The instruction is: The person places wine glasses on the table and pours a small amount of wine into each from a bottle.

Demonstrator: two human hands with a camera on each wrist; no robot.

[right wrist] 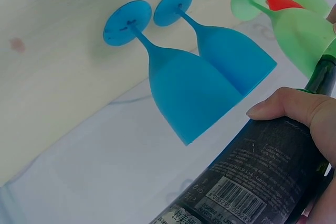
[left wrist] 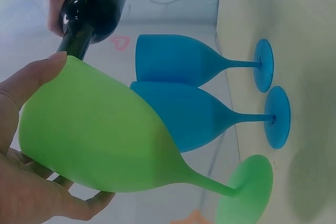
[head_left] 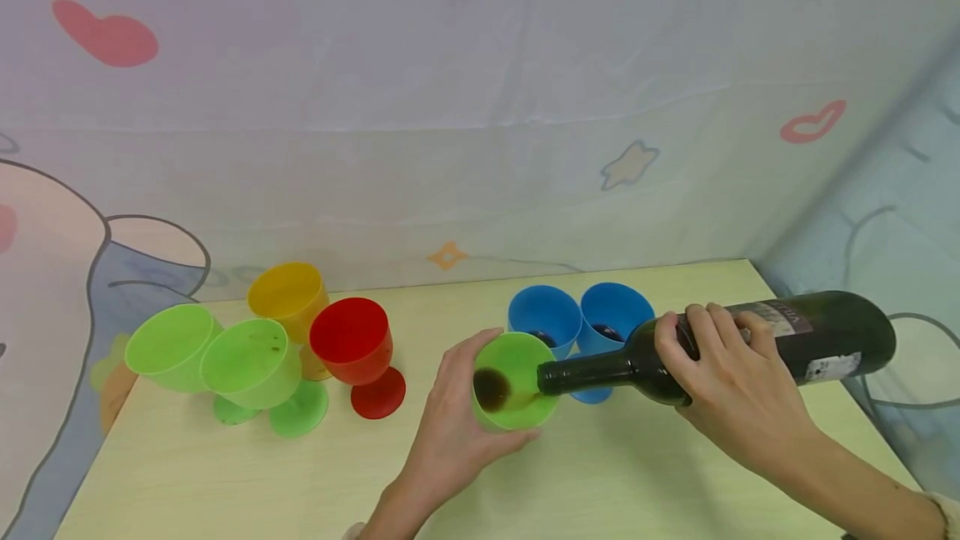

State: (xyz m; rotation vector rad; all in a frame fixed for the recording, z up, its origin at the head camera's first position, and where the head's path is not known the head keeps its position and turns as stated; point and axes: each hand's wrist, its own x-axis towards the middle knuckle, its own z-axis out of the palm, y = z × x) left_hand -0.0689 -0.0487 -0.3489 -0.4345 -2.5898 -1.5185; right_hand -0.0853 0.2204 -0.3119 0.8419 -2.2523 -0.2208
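Note:
My left hand (head_left: 459, 419) grips the bowl of a light green goblet (head_left: 525, 357), which leans in its grasp. Dark liquid (head_left: 491, 390) lies at the left side of the bowl. My right hand (head_left: 723, 382) holds a dark wine bottle (head_left: 840, 327) around its shoulder, tipped nearly level. The bottle's mouth reaches over the goblet's right rim. In the left wrist view, the green goblet's stem and foot (left wrist: 249, 192) show below the bowl. Close behind stand two blue goblets (head_left: 543, 315) (right wrist: 231, 51), each with dark liquid inside.
At the left of the pale table (head_left: 225, 482) stand two light green goblets (head_left: 251, 365), a yellow goblet (head_left: 288, 298) and a red goblet (head_left: 352, 340). A printed cloth (head_left: 450, 107) hangs behind the table, and another cloth (head_left: 900, 257) hangs on the right.

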